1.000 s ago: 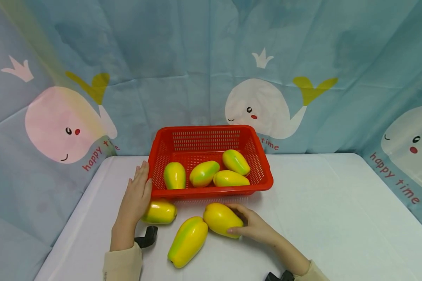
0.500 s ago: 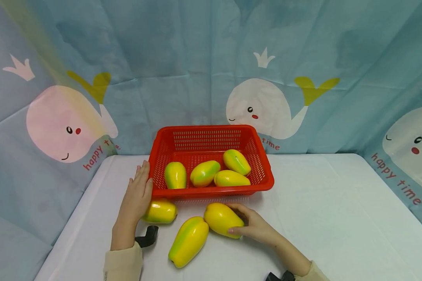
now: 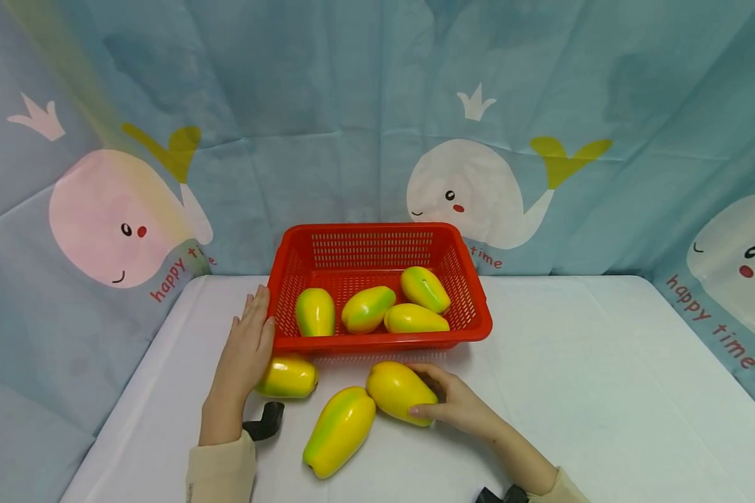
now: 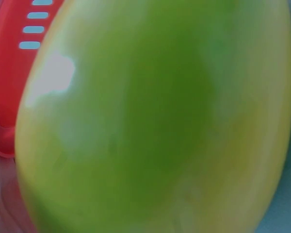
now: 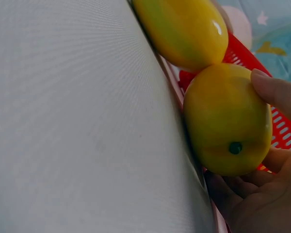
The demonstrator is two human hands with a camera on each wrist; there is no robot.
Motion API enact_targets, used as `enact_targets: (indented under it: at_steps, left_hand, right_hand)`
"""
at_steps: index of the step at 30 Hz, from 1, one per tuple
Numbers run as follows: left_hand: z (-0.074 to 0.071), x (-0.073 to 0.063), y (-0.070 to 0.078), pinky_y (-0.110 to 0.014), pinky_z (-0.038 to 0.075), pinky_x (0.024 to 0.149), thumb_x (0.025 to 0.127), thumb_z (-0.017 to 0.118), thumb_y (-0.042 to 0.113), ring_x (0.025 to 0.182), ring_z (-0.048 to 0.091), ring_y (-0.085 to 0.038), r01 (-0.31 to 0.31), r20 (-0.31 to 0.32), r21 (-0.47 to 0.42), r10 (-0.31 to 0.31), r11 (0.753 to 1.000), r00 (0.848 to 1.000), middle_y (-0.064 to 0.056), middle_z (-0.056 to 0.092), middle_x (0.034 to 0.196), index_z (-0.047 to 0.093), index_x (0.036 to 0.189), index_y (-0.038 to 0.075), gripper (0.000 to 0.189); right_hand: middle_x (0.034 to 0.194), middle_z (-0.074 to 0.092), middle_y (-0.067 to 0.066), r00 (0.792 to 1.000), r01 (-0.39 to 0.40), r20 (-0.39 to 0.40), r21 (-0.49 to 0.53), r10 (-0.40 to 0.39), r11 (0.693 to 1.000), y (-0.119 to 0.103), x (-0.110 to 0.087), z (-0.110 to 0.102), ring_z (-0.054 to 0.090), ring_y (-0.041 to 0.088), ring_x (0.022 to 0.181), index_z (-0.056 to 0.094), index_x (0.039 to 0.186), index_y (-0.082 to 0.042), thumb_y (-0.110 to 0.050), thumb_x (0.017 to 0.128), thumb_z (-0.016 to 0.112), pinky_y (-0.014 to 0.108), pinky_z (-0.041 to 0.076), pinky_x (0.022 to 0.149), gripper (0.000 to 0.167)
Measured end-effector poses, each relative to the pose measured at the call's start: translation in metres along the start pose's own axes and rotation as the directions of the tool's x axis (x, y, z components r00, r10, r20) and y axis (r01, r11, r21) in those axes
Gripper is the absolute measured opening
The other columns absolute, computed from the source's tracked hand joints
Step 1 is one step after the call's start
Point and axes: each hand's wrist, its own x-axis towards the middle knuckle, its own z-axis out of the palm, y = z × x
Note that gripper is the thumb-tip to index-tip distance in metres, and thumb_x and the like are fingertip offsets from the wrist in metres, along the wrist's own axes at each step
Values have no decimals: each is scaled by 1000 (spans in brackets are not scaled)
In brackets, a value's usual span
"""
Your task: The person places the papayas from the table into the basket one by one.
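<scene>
My left hand [image 3: 244,355] lies with straight fingers along the left side of the red plastic basket [image 3: 377,344], touching its rim. Just below that hand, a yellow-green papaya [image 3: 289,377] rests on the table in front of the basket; a papaya [image 4: 150,116] fills most of the left wrist view. My right hand [image 3: 456,402] grips another papaya [image 3: 398,392], thumb on the near side and fingers around the far side. The held papaya [image 5: 228,121] shows its dark stem end in the right wrist view. Touching it, a longer papaya [image 3: 340,433] lies to its left.
Inside the basket lie several papayas, among them one at the left [image 3: 315,313] and one at the back right [image 3: 425,289]. A white cloth [image 3: 604,391] covers the table. Behind it hangs a blue whale-print curtain [image 3: 327,175]. Black wrist mounts [image 3: 265,421] sit at both wrists.
</scene>
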Motion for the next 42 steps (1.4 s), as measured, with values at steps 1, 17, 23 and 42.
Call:
enact_targets:
  at_steps: [1, 17, 23, 42]
  left_hand:
    - [0, 0, 0, -60, 11, 110, 101, 35, 26, 142, 12, -33, 0, -1, 1, 0, 1000, 1000, -13, 16, 156, 16, 151, 5, 57]
    - [0, 1, -1, -59, 9, 111, 101, 35, 26, 143, 11, -32, -5, 0, -5, 5, 1000, 1000, -12, 16, 156, 15, 151, 5, 57]
    - [-1, 1, 0, -59, 10, 110, 101, 35, 25, 143, 11, -32, -4, 6, 0, 4, 1000, 1000, -12, 16, 156, 16, 151, 5, 57]
    - [-1, 1, -1, -58, 9, 111, 101, 35, 26, 143, 10, -32, 3, 9, -9, -3, 1000, 1000, -12, 15, 156, 15, 151, 5, 57]
  right_hand:
    - [134, 52, 8, 1000, -2, 1, 3, 2, 1000, 0, 0, 0, 48, 25, 120, 45, 137, -5, -21, 83, 72, 22, 39, 99, 62]
    - [134, 51, 7, 1000, -10, 9, 19, 10, 1000, -2, 0, 0, 48, 23, 119, 45, 138, -6, -22, 83, 71, 21, 39, 99, 62]
    - [134, 51, 7, 1000, -18, 11, 27, 17, 999, -3, 0, -1, 48, 23, 119, 45, 138, -6, -22, 83, 71, 21, 39, 98, 62]
    - [134, 52, 8, 1000, -10, 15, 34, 10, 999, -1, 2, -1, 48, 24, 120, 45, 137, -5, -21, 83, 71, 20, 38, 98, 62]
